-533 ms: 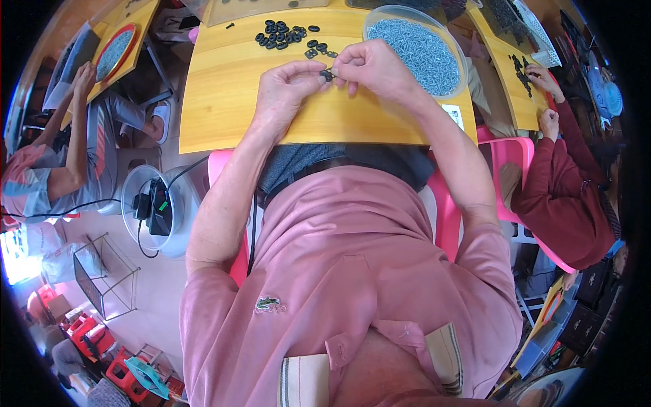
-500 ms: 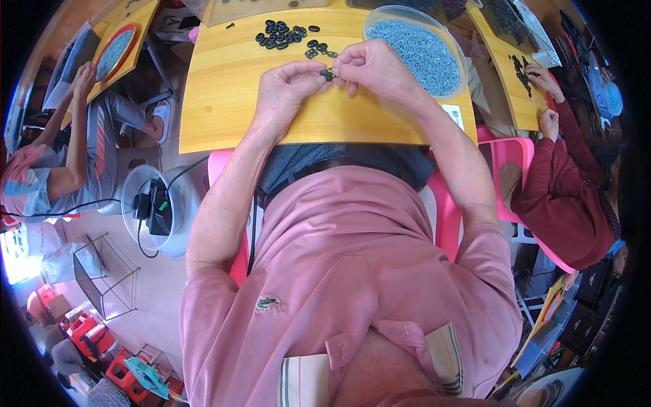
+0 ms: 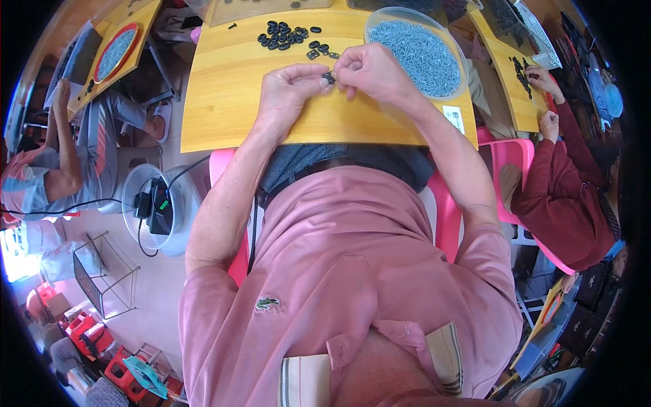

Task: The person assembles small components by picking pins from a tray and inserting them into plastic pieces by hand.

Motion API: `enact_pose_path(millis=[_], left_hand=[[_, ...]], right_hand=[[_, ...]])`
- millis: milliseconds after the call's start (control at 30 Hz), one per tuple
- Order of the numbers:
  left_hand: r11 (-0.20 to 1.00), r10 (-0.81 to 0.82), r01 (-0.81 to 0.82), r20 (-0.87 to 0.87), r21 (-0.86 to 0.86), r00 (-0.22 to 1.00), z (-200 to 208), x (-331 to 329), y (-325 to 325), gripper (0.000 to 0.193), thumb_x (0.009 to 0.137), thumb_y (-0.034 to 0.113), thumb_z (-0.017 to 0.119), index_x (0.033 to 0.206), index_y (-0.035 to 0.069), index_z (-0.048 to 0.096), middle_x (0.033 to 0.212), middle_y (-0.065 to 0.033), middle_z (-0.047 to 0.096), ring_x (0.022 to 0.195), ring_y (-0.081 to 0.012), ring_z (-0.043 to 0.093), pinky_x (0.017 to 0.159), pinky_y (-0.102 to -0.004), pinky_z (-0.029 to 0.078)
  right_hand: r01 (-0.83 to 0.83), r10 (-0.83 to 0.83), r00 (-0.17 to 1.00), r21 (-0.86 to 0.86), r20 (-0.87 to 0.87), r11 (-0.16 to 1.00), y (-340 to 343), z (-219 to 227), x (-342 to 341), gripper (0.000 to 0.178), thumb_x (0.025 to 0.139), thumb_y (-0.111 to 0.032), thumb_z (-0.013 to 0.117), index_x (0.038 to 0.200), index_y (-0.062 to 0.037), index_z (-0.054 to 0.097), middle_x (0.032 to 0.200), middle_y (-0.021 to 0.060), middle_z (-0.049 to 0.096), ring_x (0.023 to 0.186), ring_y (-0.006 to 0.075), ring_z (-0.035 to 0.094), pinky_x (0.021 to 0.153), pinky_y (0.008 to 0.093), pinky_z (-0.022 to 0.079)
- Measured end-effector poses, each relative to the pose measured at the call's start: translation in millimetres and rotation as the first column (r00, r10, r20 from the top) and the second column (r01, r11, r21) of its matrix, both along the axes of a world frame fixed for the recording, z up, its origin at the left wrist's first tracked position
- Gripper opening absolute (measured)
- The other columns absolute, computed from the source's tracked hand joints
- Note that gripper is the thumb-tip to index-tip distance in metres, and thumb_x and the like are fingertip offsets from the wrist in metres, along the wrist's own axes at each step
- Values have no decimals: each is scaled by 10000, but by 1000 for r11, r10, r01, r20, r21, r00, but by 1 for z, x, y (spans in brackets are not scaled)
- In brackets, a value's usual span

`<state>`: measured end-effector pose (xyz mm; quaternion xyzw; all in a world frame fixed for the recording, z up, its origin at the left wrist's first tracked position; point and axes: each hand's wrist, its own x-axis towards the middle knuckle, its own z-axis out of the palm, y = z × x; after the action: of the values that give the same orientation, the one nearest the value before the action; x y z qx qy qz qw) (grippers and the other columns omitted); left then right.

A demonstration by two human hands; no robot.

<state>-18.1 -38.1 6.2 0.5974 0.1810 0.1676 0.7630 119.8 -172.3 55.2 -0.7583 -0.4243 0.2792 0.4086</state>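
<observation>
Thumb and fingers of my left hand pinch a small black plastic part just above the yellow table. My right hand is closed against that part from the right, its fingertips pressed together. Whatever lies between them is too small to make out. Beyond my hands is a loose pile of black oval parts. A few more black pieces lie nearer, close to my fingertips. Right of my right hand stands a round clear tub filled with small silvery screws.
A single dark screw lies at the table's far left, and a white label is at the right edge. Clear bins line the back. Co-workers sit left and right at other tables. A plastic bucket with black adapters stands left.
My hands stay together on the black part, with only a slight shift of the fingers. At left, the co-worker's arms have drawn back from the red-rimmed tray.
</observation>
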Motion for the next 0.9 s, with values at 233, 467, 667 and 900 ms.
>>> enact_pose_path(millis=[233, 467, 667, 900], left_hand=[[982, -36, 7, 150, 190, 988, 1, 0, -9, 300, 850, 6, 717, 1142, -37, 668, 992, -93, 709, 864, -126, 688, 798, -244, 553], [915, 46, -96, 137, 391, 990, -1, -1, -7, 324, 851, -17, 723, 1168, -41, 657, 964, -65, 696, 824, -89, 654, 770, -211, 524], [825, 24, -131, 197, 550, 980, 7, 0, -10, 277, 820, 18, 763, 1090, -12, 708, 897, -48, 677, 804, -93, 624, 736, -233, 516], [716, 57, -186, 209, 673, 976, 12, -7, -13, 257, 793, 65, 790, 1039, 17, 733, 830, -77, 669, 736, -136, 626, 687, -264, 513]], right_hand=[[-35, 55, 980, 108, -189, 994, -3, 1, 5, 160, 891, -173, 652, 871, -16, 677, 726, 27, 680, 595, 79, 639, 553, 208, 453], [-96, 131, 948, 130, -291, 987, -1, -1, 14, 216, 888, -236, 688, 837, -26, 682, 683, 16, 659, 569, 78, 620, 545, 205, 436], [-161, 182, 931, 93, -315, 983, -2, 5, 18, 227, 882, -234, 699, 793, -25, 688, 608, 21, 624, 527, 78, 578, 525, 212, 434], [-132, 159, 916, 97, -369, 987, -3, -3, 12, 214, 847, -222, 700, 737, -41, 666, 629, 10, 607, 503, 72, 546, 469, 217, 429]])
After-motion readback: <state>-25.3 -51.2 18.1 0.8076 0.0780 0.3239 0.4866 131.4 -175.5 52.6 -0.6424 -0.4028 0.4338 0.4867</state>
